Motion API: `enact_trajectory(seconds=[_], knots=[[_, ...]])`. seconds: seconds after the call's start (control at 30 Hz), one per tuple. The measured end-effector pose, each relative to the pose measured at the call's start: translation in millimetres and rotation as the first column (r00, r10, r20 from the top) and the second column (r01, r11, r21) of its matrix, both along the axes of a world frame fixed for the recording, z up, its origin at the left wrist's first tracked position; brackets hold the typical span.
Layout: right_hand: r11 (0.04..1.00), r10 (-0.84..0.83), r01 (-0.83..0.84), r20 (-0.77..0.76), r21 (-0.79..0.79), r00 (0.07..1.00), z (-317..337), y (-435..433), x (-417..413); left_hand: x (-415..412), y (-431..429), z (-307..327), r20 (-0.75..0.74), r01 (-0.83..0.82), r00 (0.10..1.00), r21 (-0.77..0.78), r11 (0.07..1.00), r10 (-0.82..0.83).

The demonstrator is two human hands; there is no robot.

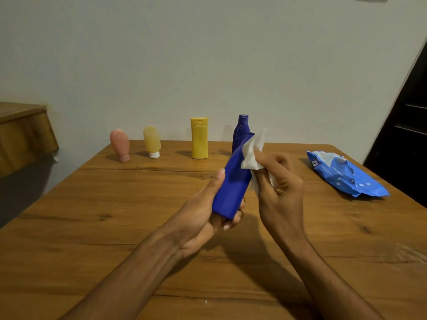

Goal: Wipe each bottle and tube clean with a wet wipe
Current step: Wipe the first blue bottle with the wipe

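The pack [342, 174] lay crumpled at 3 o'clock on the table [115, 215]; what it held could not be seen. The pale tube [151, 140] looked see-through, yellowish inside; the other containers were opaque.

The blue tube [233, 181] was held above the table's middle. Its long axis ran from 7 to 1 o'clock, flat end up and away and lower end in the left hand [203, 213], which clasped it with the thumb along its side. The right hand [282, 185] pinched the wipe [253, 153] against the tube's upper right side.

There were three tubes: the blue one, plus the pink tube [120, 144] and the pale one standing cap-down at 11 o'clock. Two bottles stood upright at 12: the yellow bottle [199, 139] and the blue bottle [241, 130]. There was one wipe and one pack.
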State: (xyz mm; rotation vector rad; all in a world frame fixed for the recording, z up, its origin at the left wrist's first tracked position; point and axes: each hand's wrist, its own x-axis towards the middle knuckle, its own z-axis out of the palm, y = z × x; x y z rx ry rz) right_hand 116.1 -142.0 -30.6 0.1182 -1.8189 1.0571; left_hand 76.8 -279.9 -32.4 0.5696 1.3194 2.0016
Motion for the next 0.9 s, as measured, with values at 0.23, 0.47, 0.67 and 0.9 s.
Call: enact_trajectory(seconds=[0.23,0.47,0.67,0.9], knots=[[0.992,0.023,-0.027,-0.031,-0.125,0.999,4,9,0,0,-4,-1,0.042,0.142,0.989,0.026,0.990,-0.143],[0.999,0.049,-0.049,0.023,-0.011,0.999,4,5,0,-7,-5,-2,0.104,0.146,0.982,0.098,0.984,-0.157],[0.990,0.051,-0.052,-0.007,-0.134,0.999,6,10,1,-6,-6,-3,0.086,0.171,0.981,0.031,0.985,-0.173],[0.980,0.188,-0.195,0.146,0.032,0.971,-2,-1,1,-10,-3,-3,0.117,0.050,0.991,0.140,0.989,-0.066]])
